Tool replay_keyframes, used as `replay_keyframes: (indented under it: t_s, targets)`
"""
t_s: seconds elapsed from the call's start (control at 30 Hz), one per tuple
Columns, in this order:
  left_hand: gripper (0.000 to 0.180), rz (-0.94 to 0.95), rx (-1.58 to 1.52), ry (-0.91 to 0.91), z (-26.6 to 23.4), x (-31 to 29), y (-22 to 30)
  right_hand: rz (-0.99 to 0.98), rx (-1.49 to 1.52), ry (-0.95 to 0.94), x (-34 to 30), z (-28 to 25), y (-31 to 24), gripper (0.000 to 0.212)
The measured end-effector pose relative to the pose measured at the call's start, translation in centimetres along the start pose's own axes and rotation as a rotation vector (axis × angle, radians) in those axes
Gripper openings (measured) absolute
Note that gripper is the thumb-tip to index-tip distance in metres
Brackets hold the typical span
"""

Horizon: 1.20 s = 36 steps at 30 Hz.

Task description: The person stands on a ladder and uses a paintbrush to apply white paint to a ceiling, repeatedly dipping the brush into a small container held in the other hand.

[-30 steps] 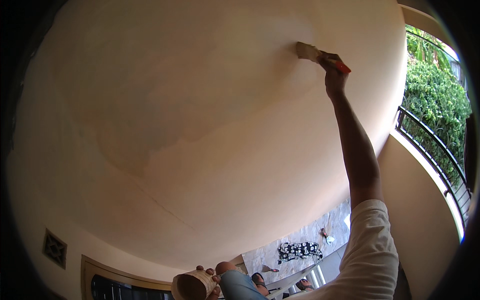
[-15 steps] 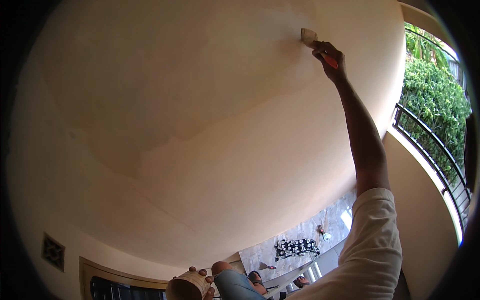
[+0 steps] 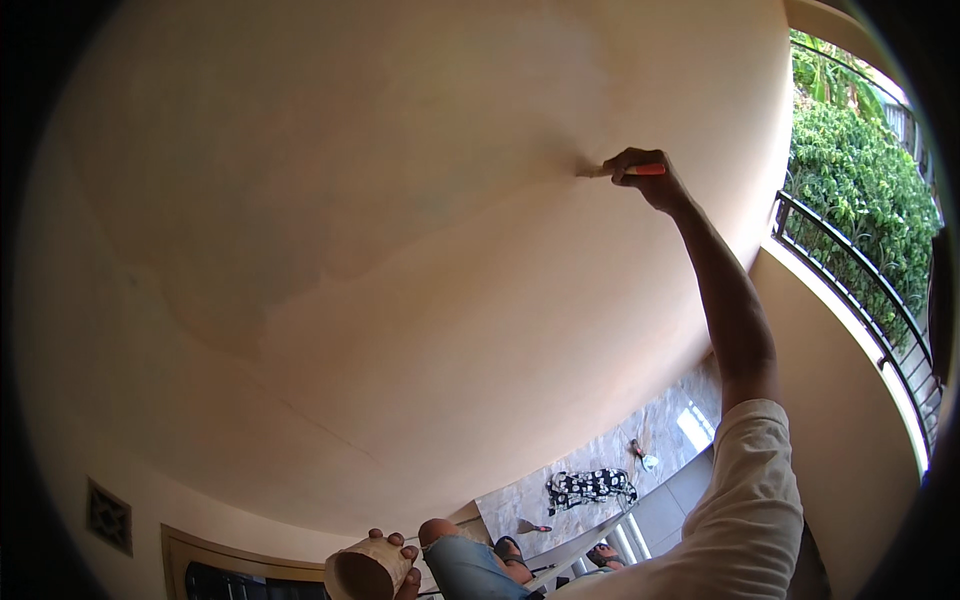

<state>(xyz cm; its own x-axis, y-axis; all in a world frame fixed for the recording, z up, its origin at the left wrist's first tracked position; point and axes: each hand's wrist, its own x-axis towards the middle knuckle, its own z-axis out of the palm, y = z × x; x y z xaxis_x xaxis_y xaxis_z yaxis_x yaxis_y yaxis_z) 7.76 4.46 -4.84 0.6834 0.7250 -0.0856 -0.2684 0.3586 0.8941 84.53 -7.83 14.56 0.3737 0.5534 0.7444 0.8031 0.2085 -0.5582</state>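
The right hand (image 3: 650, 185) is raised high and well out in front, closed around a paintbrush (image 3: 645, 170), with its fingers bunched near the bristles and the red handle lying back across the grip toward the wrist. The brush is almost level in the view, bristles pointing left and their tips at the pale wall (image 3: 450, 330), beside the lower edge of a darker patch. The right arm (image 3: 728, 290) climbs from a white sleeve (image 3: 745, 470) at lower right, slightly bent at the elbow, its forearm slanting up and to the left. The left hand (image 3: 411, 576) stays low, near the bottom edge, with its fingers curled around the right side of a tan cup (image 3: 358, 570); its palm is hidden. The cup is tilted in the view, its mouth toward the lower left, and what it contains cannot be made out. Just right of that hand is a bent leg in blue jeans (image 3: 470, 570). Farther off, a black-and-white cloth (image 3: 590, 489) lies between 2 red-handled tools (image 3: 533, 527) on a grey marbled surface (image 3: 600, 530).
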Motion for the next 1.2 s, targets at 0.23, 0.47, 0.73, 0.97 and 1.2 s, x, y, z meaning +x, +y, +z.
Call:
replay_keyframes:
  t_s: [0.23, 0.47, 0.73, 0.97, 1.2]
  targets:
    - [0.059, -0.107, -0.855, -0.285, 3.0, 1.1, -0.5, -0.097, -0.143, 0.865, 4.4, -1.8, 0.4, 0.007]
    - [0.07, -0.007, -0.137, -0.03, 0.5, -0.1, -0.6, -0.086, 0.133, 0.489, -3.7, 14.1, -2.0, 0.006]
    - [0.072, -0.067, -0.603, -0.089, 1.0, 0.1, -1.0, 0.093, 0.413, 0.86, -0.6, 5.1, 2.3, 0.012]
    - [0.074, -0.132, -0.759, -0.2, 5.3, 0.1, 1.4, -0.124, 0.023, 0.942, 4.7, 2.7, 1.3, 0.006]
    - [0.066, -0.105, -0.783, -0.296, 4.0, 0.3, 0.1, -0.022, 0.309, 0.517, -0.7, 7.5, -0.8, 0.008]
